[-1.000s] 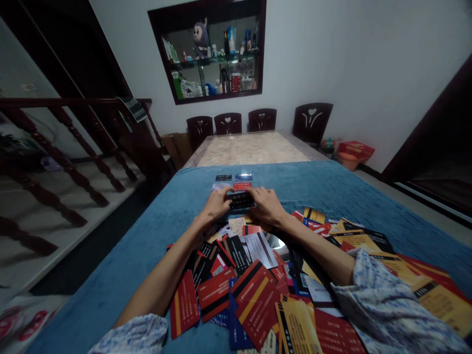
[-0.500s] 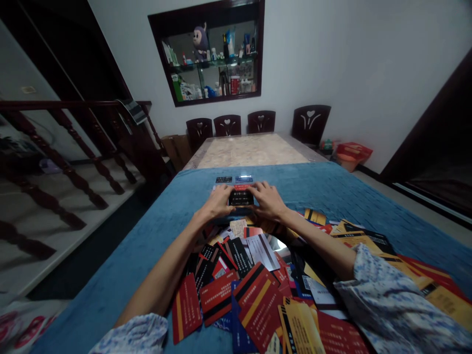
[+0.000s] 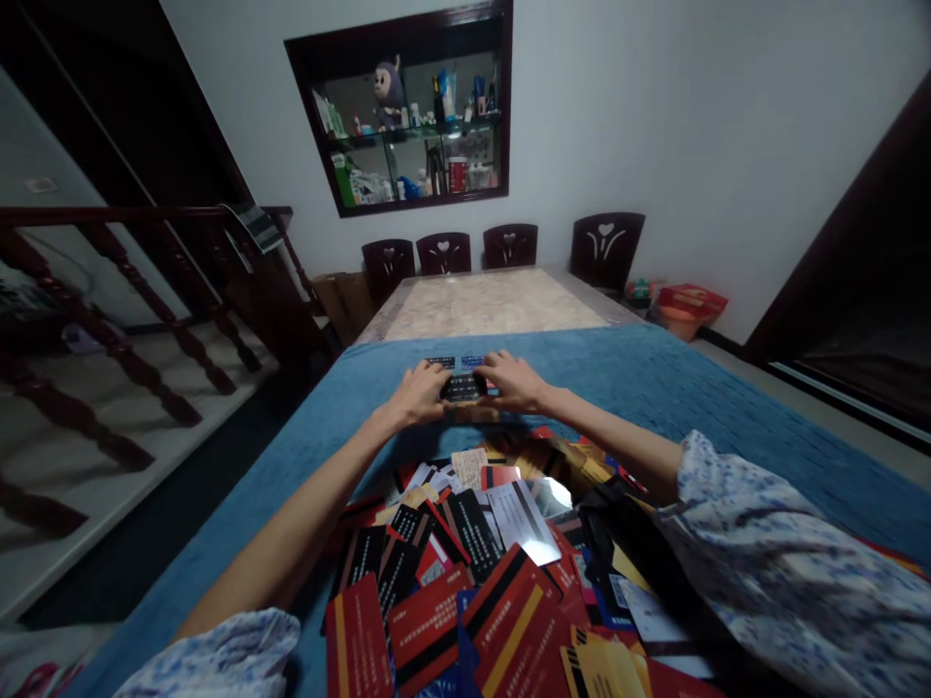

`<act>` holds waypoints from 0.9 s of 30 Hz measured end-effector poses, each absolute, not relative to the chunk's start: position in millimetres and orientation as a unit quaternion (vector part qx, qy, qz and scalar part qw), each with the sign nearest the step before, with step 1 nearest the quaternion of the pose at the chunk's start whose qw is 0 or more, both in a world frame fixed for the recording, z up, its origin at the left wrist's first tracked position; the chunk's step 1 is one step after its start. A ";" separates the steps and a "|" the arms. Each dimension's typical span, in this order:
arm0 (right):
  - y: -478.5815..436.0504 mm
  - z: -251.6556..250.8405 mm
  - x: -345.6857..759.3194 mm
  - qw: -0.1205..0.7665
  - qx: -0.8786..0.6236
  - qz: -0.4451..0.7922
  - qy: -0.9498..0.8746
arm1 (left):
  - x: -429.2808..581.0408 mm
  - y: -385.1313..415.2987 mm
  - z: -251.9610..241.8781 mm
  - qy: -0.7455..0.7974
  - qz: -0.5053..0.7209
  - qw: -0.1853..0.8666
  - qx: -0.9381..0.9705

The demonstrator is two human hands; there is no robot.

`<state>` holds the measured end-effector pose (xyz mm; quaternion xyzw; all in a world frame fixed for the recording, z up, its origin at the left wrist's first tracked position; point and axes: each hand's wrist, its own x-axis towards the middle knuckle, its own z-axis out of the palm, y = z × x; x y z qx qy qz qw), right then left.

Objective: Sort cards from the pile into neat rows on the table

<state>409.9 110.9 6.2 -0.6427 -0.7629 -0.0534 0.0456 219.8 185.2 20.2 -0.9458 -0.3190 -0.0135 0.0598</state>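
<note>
I see left hand [image 3: 422,393] and right hand [image 3: 515,383] apart, each pinching one end of black card [image 3: 464,389] over blue cloth [image 3: 655,388]. Dark card [image 3: 440,362], blue card [image 3: 472,362] laid beyond; most lie in loose card pile [image 3: 472,523]. Early stage, I judge.

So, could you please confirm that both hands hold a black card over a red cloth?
Not quite: the cloth is blue, not red, as the head view shows; the left hand and right hand do hold a black card over it.
</note>
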 end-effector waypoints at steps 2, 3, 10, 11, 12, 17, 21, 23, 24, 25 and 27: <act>119.7 10.1 409.2 0.037 -0.639 -0.048 -0.766 | 219.7 192.6 20.1 -0.324 -0.011 0.063 -0.944; 124.2 11.6 408.9 0.033 -0.639 -0.046 -0.767 | 219.7 197.0 19.5 -0.326 -0.010 0.065 -0.943; 159.4 15.4 407.1 0.024 -0.646 -0.035 -0.763 | 224.7 230.1 15.7 -0.345 0.002 0.068 -0.936; 165.1 15.0 407.1 0.022 -0.648 -0.035 -0.760 | 226.2 234.4 15.8 -0.347 0.002 0.065 -0.935; 170.8 14.6 407.3 0.020 -0.651 -0.035 -0.758 | 227.7 238.8 15.8 -0.350 0.002 0.063 -0.935; 195.5 15.0 406.2 0.011 -0.660 -0.032 -0.750 | 233.8 265.9 14.2 -0.360 0.004 0.052 -0.932; 210.4 17.1 403.0 0.003 -0.665 -0.027 -0.746 | 236.4 293.3 9.5 -0.354 -0.004 0.043 -0.934; 217.3 16.6 401.4 0.000 -0.672 -0.023 -0.741 | 237.9 306.9 5.6 -0.354 -0.002 0.046 -0.934; 220.8 15.7 400.7 -0.001 -0.675 -0.021 -0.737 | 238.8 313.3 3.2 -0.352 -0.001 0.048 -0.935; 224.2 14.5 400.2 -0.001 -0.678 -0.018 -0.735 | 239.8 319.3 0.5 -0.351 -0.001 0.048 -0.935; 230.9 11.2 399.7 -0.001 -0.684 -0.015 -0.729 | 241.8 329.9 -5.4 -0.347 -0.006 0.044 -0.937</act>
